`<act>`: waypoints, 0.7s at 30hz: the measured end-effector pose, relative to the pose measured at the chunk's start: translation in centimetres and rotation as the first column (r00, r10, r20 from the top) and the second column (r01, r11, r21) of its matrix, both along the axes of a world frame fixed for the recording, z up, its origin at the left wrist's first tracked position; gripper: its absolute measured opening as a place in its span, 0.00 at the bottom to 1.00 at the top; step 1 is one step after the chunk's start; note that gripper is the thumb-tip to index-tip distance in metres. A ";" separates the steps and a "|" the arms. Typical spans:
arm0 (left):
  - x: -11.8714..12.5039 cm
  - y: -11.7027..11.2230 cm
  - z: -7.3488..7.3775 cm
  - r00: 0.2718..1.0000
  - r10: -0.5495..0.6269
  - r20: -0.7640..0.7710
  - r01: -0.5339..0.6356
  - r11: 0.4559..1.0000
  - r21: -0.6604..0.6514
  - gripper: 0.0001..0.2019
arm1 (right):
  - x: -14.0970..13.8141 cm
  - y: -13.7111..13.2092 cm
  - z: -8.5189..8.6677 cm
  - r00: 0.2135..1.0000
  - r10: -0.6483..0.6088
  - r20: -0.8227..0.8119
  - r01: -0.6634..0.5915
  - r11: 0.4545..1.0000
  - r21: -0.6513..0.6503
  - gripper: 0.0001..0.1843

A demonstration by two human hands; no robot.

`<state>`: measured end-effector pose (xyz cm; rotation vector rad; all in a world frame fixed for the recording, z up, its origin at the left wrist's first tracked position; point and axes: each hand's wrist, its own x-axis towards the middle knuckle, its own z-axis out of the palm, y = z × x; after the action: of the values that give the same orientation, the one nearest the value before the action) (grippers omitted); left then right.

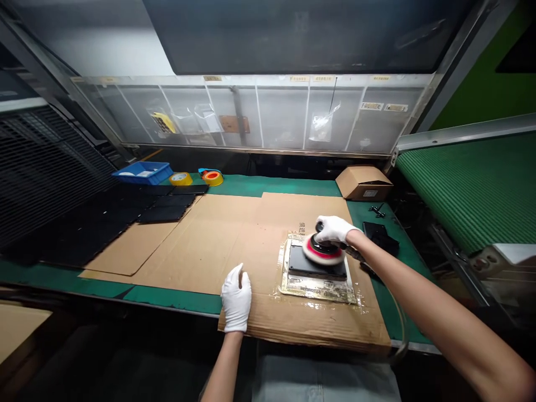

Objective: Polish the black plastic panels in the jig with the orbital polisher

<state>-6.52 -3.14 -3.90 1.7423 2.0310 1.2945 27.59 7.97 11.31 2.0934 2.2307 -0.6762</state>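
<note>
My right hand (334,228), in a white glove, is closed over the top of a round sander (323,252) with a red and white pad. The pad presses on a black flat panel (316,266) that lies in a taped, shiny frame (318,288) on brown cardboard (234,245). My left hand (236,299), also gloved, rests on the cardboard near the front edge, fingers loosely curled, holding nothing. A hose runs from the sander back along my right arm.
Several black panels (163,207) lie at the left on the green bench. A blue tray (143,172), two tape rolls (196,178), a small cardboard box (363,182) and a green conveyor (473,184) surround the work area.
</note>
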 end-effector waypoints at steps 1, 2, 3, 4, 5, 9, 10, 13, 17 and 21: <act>-0.1 0.0 -0.1 1.000 -0.006 -0.004 0.006 1.000 0.003 0.19 | -1.4 0.6 0.0 0.999 0.030 -0.016 -0.030 1.000 0.000 0.27; -0.1 0.0 -0.1 1.000 -0.011 -0.008 0.011 1.000 0.007 0.19 | -2.9 1.1 0.0 0.998 0.059 -0.035 -0.059 0.998 0.001 0.27; -0.2 0.1 -0.2 1.000 -0.015 -0.010 0.015 1.000 0.011 0.19 | -4.4 1.6 0.0 0.995 0.087 -0.057 -0.087 0.996 0.004 0.28; -0.3 0.1 -0.4 1.000 -0.016 -0.011 0.016 1.000 0.016 0.19 | -5.6 2.0 0.0 0.991 0.114 -0.075 -0.114 0.993 0.006 0.29; -0.4 0.2 -0.5 1.000 -0.015 -0.012 0.016 1.000 0.020 0.19 | -6.6 2.3 0.0 0.987 0.138 -0.089 -0.137 0.990 0.007 0.30; -0.7 0.4 -0.8 1.000 -0.012 -0.007 0.012 1.000 0.029 0.21 | -7.1 2.5 -0.1 0.982 0.155 -0.105 -0.156 0.988 -0.004 0.31; -0.6 0.4 -0.8 1.000 -0.012 -0.003 0.012 1.000 0.029 0.21 | -6.2 2.4 -0.1 0.986 0.139 -0.097 -0.140 0.990 -0.005 0.30; -0.4 0.5 -0.8 1.000 0.000 0.012 -0.001 1.000 0.031 0.21 | -2.4 1.4 0.1 0.997 0.055 -0.048 -0.056 0.998 -0.007 0.28; -0.2 0.5 -0.5 0.999 0.012 0.031 -0.013 0.999 0.041 0.21 | 1.6 -1.7 0.2 0.999 -0.034 0.024 0.034 0.999 0.018 0.26; -0.2 0.3 -0.5 0.999 0.011 0.042 -0.013 0.999 0.047 0.21 | 0.7 -5.9 -0.5 0.999 -0.002 0.053 -0.006 0.987 0.163 0.20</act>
<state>-6.72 -2.86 -4.39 1.7097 2.0073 1.3821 28.34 2.10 10.77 2.1515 2.3327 -0.4453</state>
